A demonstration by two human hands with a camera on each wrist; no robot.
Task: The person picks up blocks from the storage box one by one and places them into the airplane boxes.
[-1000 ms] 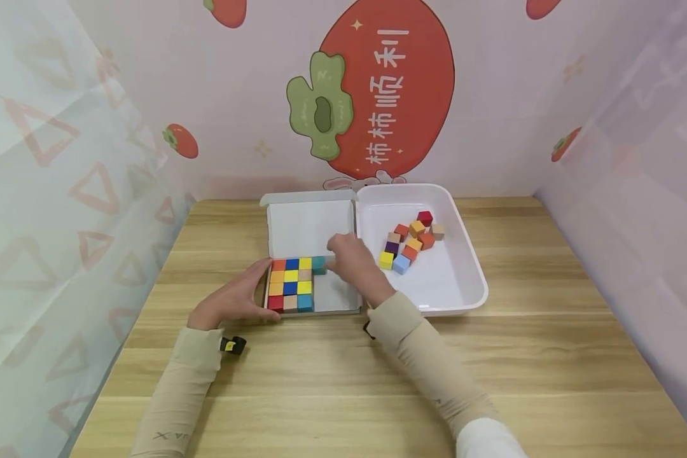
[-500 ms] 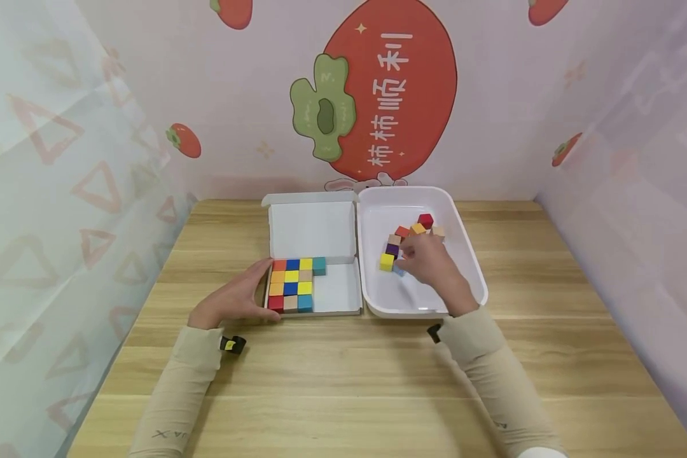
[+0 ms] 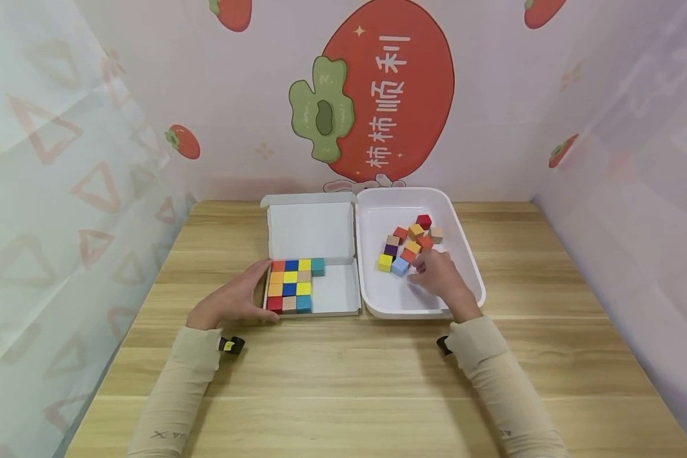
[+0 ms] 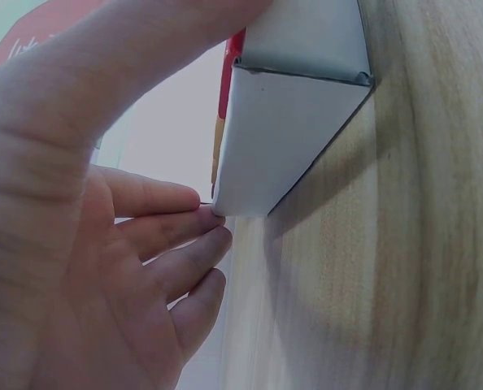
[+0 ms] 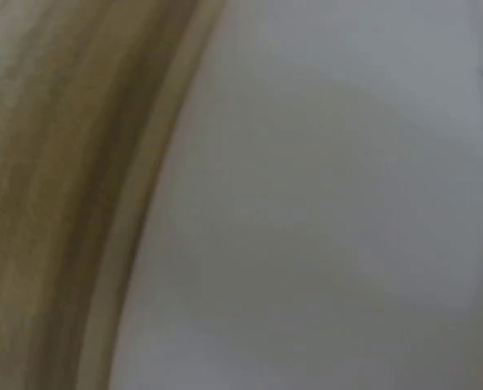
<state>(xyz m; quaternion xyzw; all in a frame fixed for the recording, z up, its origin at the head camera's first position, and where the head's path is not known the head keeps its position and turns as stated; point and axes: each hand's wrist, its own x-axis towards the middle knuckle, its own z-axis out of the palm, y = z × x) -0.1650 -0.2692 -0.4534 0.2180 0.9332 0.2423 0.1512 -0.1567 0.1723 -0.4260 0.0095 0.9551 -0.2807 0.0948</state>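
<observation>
In the head view, my left hand (image 3: 233, 299) steadies the left end of an open white cardboard box (image 3: 336, 289). Its thumb lies along the front wall, and its fairly straight fingers (image 4: 172, 227) touch the far corner in the left wrist view. Coloured wooden cubes (image 3: 290, 277) fill the box's left part in rows, and a teal cube (image 3: 317, 266) sits at the back beside them. My right hand (image 3: 439, 277) hovers low inside a white plastic tray (image 3: 464, 254), thumb and forefinger apart, just right of a light blue cube (image 3: 400, 266).
Several loose cubes lie in the tray, among them a yellow one (image 3: 385, 263), a purple one (image 3: 390, 250) and a red one (image 3: 423, 221). The box's raised lid (image 3: 311, 229) stands behind it, next to the tray. A wooden table (image 3: 332, 381) carries everything.
My right hand has left the teal cube in the box, crossed right to the tray, then drawn back slightly from above the loose cubes. The left hand has stayed in place.
</observation>
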